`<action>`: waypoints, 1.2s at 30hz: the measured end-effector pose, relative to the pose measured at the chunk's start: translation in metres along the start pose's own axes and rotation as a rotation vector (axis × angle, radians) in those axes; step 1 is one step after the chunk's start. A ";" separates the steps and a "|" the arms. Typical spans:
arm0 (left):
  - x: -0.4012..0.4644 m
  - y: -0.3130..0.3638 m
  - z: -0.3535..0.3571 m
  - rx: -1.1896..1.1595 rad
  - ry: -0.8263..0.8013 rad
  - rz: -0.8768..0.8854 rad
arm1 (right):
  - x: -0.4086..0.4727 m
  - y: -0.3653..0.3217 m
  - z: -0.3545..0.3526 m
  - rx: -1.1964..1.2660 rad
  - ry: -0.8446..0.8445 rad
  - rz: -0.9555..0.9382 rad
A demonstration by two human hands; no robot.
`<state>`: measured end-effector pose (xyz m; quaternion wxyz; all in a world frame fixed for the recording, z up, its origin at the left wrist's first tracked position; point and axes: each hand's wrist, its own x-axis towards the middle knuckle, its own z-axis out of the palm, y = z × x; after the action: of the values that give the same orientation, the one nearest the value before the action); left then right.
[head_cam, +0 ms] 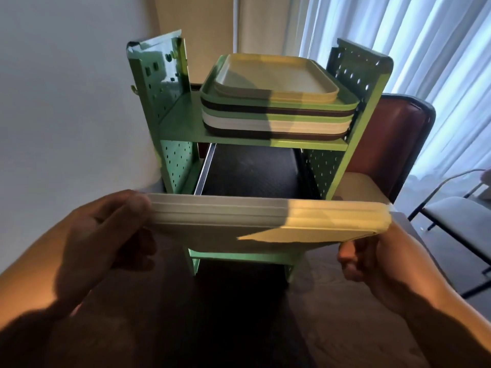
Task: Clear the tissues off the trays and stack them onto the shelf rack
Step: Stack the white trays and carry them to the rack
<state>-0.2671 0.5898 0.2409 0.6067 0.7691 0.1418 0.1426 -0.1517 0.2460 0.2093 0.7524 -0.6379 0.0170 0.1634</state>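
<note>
I hold a small stack of cream trays point(265, 216) level in front of the green shelf rack point(183, 131), about at its middle shelf. My left hand point(111, 229) grips the stack's left end, and my right hand point(372, 251) grips its right end from below. On the rack's top shelf sits a pile of several trays point(276, 107), green, brown and white, with cream ones on top. A dark tray point(252, 171) lies on the middle shelf behind the held stack. No tissues are in view.
The rack stands on a dark table point(332, 314). A white wall point(66, 102) is on the left. A brown padded chair point(398, 144) stands right behind the rack, a metal-framed chair point(457, 221) farther right, and curtains point(425, 49) hang at the back right.
</note>
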 end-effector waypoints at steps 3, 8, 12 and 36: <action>-0.004 -0.015 0.009 -0.076 0.009 -0.013 | 0.006 0.011 -0.003 0.025 -0.046 0.095; -0.007 -0.056 0.000 0.138 -0.168 -0.002 | 0.016 0.038 -0.002 0.019 -0.042 0.199; -0.005 -0.083 0.010 0.327 -0.210 -0.062 | 0.029 0.069 -0.006 0.029 0.030 0.245; 0.051 -0.216 0.111 0.713 -0.124 -0.171 | 0.072 0.159 -0.001 -1.179 -0.083 0.242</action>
<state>-0.1862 0.5590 0.0078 0.3177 0.9247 0.2093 -0.0139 -0.1256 0.2820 0.0403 0.2482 -0.9341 -0.0335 0.2546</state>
